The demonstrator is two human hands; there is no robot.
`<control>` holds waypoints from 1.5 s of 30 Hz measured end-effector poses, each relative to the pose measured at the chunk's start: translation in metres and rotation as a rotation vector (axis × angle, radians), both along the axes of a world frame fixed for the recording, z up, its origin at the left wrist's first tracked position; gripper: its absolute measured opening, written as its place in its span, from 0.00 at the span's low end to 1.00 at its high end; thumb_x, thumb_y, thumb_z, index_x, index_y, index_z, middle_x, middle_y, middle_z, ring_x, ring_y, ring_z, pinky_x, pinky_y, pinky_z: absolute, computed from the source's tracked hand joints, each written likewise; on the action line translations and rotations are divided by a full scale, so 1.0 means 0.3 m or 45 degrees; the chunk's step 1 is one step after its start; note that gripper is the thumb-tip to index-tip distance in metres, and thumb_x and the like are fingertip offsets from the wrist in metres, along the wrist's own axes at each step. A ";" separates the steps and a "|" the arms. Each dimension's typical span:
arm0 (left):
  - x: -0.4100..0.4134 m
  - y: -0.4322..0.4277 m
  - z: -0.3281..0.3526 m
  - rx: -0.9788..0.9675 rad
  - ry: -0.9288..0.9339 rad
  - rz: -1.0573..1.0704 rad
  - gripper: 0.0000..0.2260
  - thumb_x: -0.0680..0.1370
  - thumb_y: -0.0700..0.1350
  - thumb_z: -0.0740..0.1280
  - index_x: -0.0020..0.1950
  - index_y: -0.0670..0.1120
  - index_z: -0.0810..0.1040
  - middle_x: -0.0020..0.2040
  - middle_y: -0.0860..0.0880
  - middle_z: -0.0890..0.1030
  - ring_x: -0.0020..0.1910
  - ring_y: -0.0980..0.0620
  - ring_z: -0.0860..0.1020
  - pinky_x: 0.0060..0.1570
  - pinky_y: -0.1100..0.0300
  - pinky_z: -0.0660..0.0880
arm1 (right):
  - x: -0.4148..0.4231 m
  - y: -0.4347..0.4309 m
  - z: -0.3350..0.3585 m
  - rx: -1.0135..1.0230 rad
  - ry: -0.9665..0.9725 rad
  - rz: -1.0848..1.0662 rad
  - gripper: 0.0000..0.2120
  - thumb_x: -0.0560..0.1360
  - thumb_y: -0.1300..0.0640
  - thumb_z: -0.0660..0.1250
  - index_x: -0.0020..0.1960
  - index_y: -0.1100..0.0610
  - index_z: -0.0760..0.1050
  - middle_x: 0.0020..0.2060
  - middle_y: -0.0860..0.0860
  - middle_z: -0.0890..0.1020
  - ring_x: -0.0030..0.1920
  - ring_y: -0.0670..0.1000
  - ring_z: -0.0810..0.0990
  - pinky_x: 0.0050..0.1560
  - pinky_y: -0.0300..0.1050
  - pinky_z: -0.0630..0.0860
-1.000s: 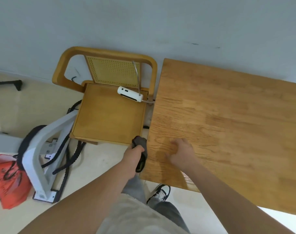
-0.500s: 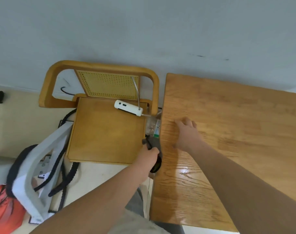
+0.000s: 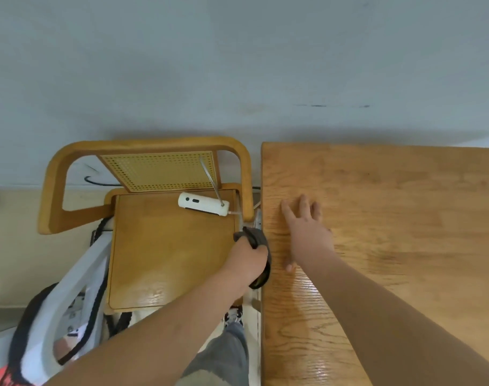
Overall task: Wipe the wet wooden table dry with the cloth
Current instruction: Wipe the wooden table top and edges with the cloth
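The left hand [image 3: 247,263] grips a dark grey cloth [image 3: 258,236] right at the left edge of the wooden bench [image 3: 405,246], its fingers curled tight around the bunched fabric so that folds stick out above and below the fist. The cloth touches the bench's side edge rather than lying on the top. The right hand [image 3: 310,238] rests palm down on the bench top just beside it, fingers [image 3: 303,204] straight and slightly spread, thumb pointing back toward the person, holding nothing. The near part of the bench top shows a glossy sheen along the grain; farther back the wood looks matt. To the left stands a wooden chair [image 3: 168,260] with a cane back, close against the bench, and a white device [image 3: 203,204] lies on the rear of its seat. A white bag [image 3: 70,288] with black straps sits on the floor beside the chair
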State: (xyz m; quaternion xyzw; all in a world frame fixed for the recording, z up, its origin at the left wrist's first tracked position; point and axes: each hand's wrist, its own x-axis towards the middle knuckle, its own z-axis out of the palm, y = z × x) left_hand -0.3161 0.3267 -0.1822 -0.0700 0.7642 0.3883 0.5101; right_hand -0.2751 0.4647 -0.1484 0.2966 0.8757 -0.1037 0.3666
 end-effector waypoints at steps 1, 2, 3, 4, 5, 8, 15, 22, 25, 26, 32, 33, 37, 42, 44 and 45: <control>-0.049 0.041 0.009 0.019 0.043 -0.010 0.14 0.83 0.44 0.62 0.68 0.47 0.73 0.59 0.48 0.79 0.58 0.47 0.77 0.62 0.50 0.76 | 0.003 0.006 -0.005 -0.010 0.003 -0.005 0.75 0.59 0.52 0.87 0.82 0.43 0.31 0.80 0.55 0.30 0.81 0.64 0.35 0.70 0.72 0.68; -0.102 0.087 0.019 0.041 0.095 -0.026 0.15 0.83 0.43 0.62 0.70 0.46 0.72 0.60 0.48 0.78 0.59 0.47 0.76 0.62 0.51 0.75 | 0.005 0.011 -0.010 -0.021 0.006 -0.013 0.75 0.59 0.52 0.87 0.82 0.43 0.31 0.80 0.54 0.29 0.81 0.64 0.34 0.71 0.72 0.67; -0.158 0.133 0.026 0.048 0.137 -0.044 0.16 0.83 0.43 0.62 0.71 0.46 0.71 0.61 0.48 0.77 0.60 0.47 0.76 0.60 0.51 0.75 | 0.006 0.017 -0.016 -0.032 0.009 -0.022 0.75 0.59 0.52 0.87 0.81 0.42 0.31 0.80 0.54 0.28 0.81 0.64 0.34 0.72 0.72 0.66; -0.212 0.178 0.030 0.039 0.169 -0.062 0.17 0.83 0.44 0.62 0.72 0.45 0.70 0.62 0.46 0.77 0.60 0.46 0.75 0.57 0.52 0.75 | 0.007 0.022 -0.019 -0.039 0.011 -0.025 0.75 0.59 0.52 0.87 0.81 0.42 0.30 0.80 0.53 0.28 0.81 0.63 0.33 0.72 0.73 0.65; -0.261 0.216 0.030 0.022 0.189 -0.079 0.17 0.83 0.44 0.62 0.72 0.44 0.70 0.63 0.44 0.76 0.59 0.45 0.75 0.52 0.53 0.76 | 0.007 0.025 -0.019 -0.046 0.011 -0.023 0.75 0.59 0.52 0.87 0.81 0.41 0.30 0.79 0.53 0.28 0.81 0.63 0.33 0.73 0.73 0.64; -0.387 0.313 0.027 -0.016 0.306 -0.182 0.21 0.84 0.45 0.61 0.76 0.42 0.66 0.67 0.42 0.74 0.55 0.47 0.72 0.50 0.55 0.72 | 0.002 0.030 -0.023 -0.052 0.002 -0.023 0.75 0.59 0.52 0.87 0.81 0.41 0.29 0.79 0.53 0.27 0.81 0.63 0.33 0.73 0.73 0.63; -0.583 0.464 0.003 0.100 0.464 -0.212 0.24 0.84 0.41 0.59 0.81 0.46 0.61 0.73 0.44 0.73 0.66 0.43 0.74 0.64 0.51 0.74 | -0.005 0.039 -0.033 -0.078 -0.026 -0.054 0.74 0.61 0.52 0.86 0.80 0.41 0.28 0.78 0.52 0.25 0.80 0.62 0.30 0.75 0.73 0.58; -0.320 0.285 -0.025 -0.113 0.699 -0.470 0.09 0.84 0.46 0.61 0.63 0.45 0.69 0.50 0.46 0.80 0.49 0.43 0.82 0.44 0.51 0.79 | -0.012 0.041 -0.031 -0.103 -0.026 -0.087 0.73 0.62 0.54 0.86 0.80 0.40 0.28 0.78 0.52 0.24 0.79 0.62 0.29 0.76 0.73 0.56; -0.195 0.166 -0.024 -0.048 0.758 -0.636 0.10 0.83 0.45 0.63 0.64 0.47 0.70 0.53 0.47 0.81 0.49 0.45 0.82 0.47 0.47 0.81 | -0.009 0.037 -0.028 -0.075 -0.004 -0.092 0.74 0.61 0.54 0.86 0.80 0.40 0.29 0.78 0.52 0.25 0.80 0.62 0.30 0.76 0.72 0.57; -0.182 0.149 -0.025 -0.015 0.802 -0.686 0.11 0.83 0.44 0.63 0.65 0.47 0.71 0.55 0.47 0.81 0.50 0.45 0.81 0.47 0.47 0.81 | -0.005 0.036 -0.032 -0.068 0.001 -0.088 0.74 0.61 0.53 0.86 0.80 0.40 0.29 0.78 0.52 0.25 0.80 0.62 0.30 0.76 0.72 0.58; -0.294 0.283 -0.027 -0.129 1.141 -0.904 0.15 0.83 0.47 0.63 0.69 0.44 0.70 0.65 0.42 0.77 0.58 0.39 0.77 0.53 0.46 0.76 | 0.023 0.048 -0.040 -0.065 0.081 -0.065 0.74 0.61 0.47 0.86 0.79 0.37 0.28 0.78 0.49 0.25 0.80 0.58 0.30 0.76 0.68 0.60; -0.297 0.302 -0.027 -0.187 1.147 -0.942 0.18 0.83 0.47 0.62 0.72 0.44 0.68 0.69 0.41 0.75 0.61 0.38 0.76 0.55 0.46 0.76 | 0.040 0.045 -0.038 -0.073 0.115 -0.070 0.73 0.61 0.46 0.86 0.79 0.37 0.28 0.78 0.48 0.25 0.80 0.57 0.30 0.76 0.67 0.61; -0.232 0.306 -0.024 -0.393 1.199 -1.164 0.28 0.84 0.44 0.60 0.82 0.43 0.53 0.82 0.39 0.57 0.76 0.32 0.62 0.71 0.42 0.69 | 0.172 0.036 -0.029 -0.178 0.370 -0.212 0.66 0.64 0.41 0.82 0.81 0.36 0.33 0.81 0.44 0.31 0.82 0.55 0.46 0.71 0.57 0.71; -0.096 0.269 0.006 -0.350 1.250 -1.315 0.34 0.83 0.38 0.60 0.84 0.45 0.46 0.85 0.45 0.46 0.80 0.29 0.44 0.76 0.41 0.61 | 0.351 0.007 -0.046 -0.153 0.910 -0.702 0.20 0.81 0.56 0.65 0.73 0.55 0.73 0.69 0.49 0.70 0.67 0.54 0.74 0.62 0.47 0.76; -0.015 0.252 0.023 -0.247 1.287 -1.417 0.33 0.83 0.38 0.61 0.84 0.46 0.47 0.85 0.47 0.47 0.81 0.34 0.41 0.77 0.44 0.60 | 0.404 -0.025 -0.042 -0.164 1.013 -0.890 0.12 0.83 0.58 0.61 0.64 0.55 0.79 0.58 0.48 0.76 0.59 0.52 0.77 0.59 0.45 0.74; 0.033 0.238 0.026 -0.189 1.298 -1.495 0.33 0.84 0.38 0.61 0.84 0.46 0.48 0.85 0.48 0.47 0.82 0.37 0.41 0.77 0.47 0.60 | 0.428 -0.041 -0.031 -0.207 1.001 -0.967 0.12 0.84 0.57 0.59 0.61 0.55 0.79 0.54 0.48 0.77 0.57 0.51 0.77 0.57 0.44 0.72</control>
